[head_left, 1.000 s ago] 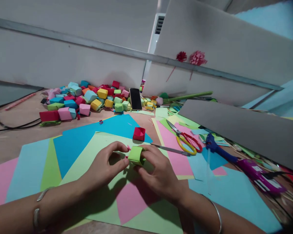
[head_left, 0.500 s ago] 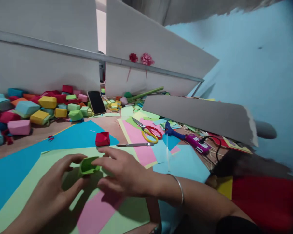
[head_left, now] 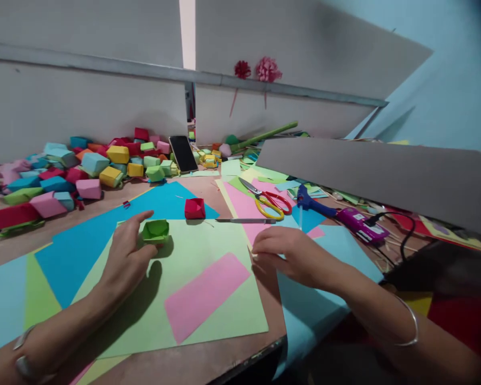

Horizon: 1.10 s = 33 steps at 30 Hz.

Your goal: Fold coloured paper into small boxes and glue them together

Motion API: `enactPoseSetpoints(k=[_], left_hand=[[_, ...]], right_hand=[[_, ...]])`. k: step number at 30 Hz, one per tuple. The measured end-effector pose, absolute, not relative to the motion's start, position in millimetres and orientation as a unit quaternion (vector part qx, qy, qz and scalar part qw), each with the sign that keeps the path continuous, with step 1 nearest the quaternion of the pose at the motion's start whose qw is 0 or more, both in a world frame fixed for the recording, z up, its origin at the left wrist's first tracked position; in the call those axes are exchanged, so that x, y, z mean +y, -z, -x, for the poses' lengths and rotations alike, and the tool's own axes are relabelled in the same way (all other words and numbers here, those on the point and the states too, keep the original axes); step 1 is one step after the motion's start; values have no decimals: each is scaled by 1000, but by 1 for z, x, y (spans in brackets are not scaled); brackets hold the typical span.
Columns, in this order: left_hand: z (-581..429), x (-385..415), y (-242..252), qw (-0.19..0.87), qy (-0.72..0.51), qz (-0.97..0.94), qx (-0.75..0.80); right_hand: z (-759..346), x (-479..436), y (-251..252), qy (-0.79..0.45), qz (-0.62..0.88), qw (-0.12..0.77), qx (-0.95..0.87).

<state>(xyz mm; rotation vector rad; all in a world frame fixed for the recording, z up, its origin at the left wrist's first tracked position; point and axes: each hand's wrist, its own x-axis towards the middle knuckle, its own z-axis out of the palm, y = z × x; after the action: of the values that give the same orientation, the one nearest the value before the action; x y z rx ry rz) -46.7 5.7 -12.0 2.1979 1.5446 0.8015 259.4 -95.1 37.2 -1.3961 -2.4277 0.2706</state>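
Observation:
My left hand [head_left: 127,255] pinches a small folded green paper box [head_left: 156,231] between thumb and fingers, just above a light green sheet [head_left: 208,310]. My right hand [head_left: 286,255] hovers by that sheet's right edge with its fingers curled close together; nothing shows in them. A pink paper strip [head_left: 206,295] lies on the green sheet between my hands. A red folded box [head_left: 194,208] sits a little beyond the green box, on a blue sheet [head_left: 84,246].
A pile of folded coloured paper boxes [head_left: 84,166] fills the back left. A phone [head_left: 183,153] leans behind it. Scissors [head_left: 266,200], a metal blade [head_left: 244,220] and a blue-purple glue gun [head_left: 340,211] lie right of centre. A grey board [head_left: 377,174] slants at right. The table edge [head_left: 244,358] is near.
My right hand let go of the green box and drew away to the right. My left hand keeps the box and moved it left. The camera view swung.

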Motion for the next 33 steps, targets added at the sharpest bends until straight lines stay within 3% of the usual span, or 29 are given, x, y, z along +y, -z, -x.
enactPoseSetpoints(k=[5, 8, 12, 18, 25, 30, 33], left_hand=[[43, -8, -37, 36, -361, -823, 438], [40, -23, -50, 90, -221, -900, 365], [37, -38, -34, 139, -1, -932, 336], [35, -37, -19, 193, 41, -887, 418], [42, -21, -34, 175, 13, -898, 404], [55, -31, -56, -35, -133, -923, 359], [66, -44, -51, -164, -155, -923, 312]], right_hand=[[-230, -63, -25, -162, 461, 62, -870], [-220, -43, -23, -199, 458, 2, -866], [-215, -37, -24, -224, 445, -14, -867], [-214, -41, -29, -231, 446, 5, -865], [-211, -30, -19, -139, 390, 94, -905], [-216, -44, -13, 151, 305, 285, -896], [-217, -51, -7, 209, 240, 308, -896]])
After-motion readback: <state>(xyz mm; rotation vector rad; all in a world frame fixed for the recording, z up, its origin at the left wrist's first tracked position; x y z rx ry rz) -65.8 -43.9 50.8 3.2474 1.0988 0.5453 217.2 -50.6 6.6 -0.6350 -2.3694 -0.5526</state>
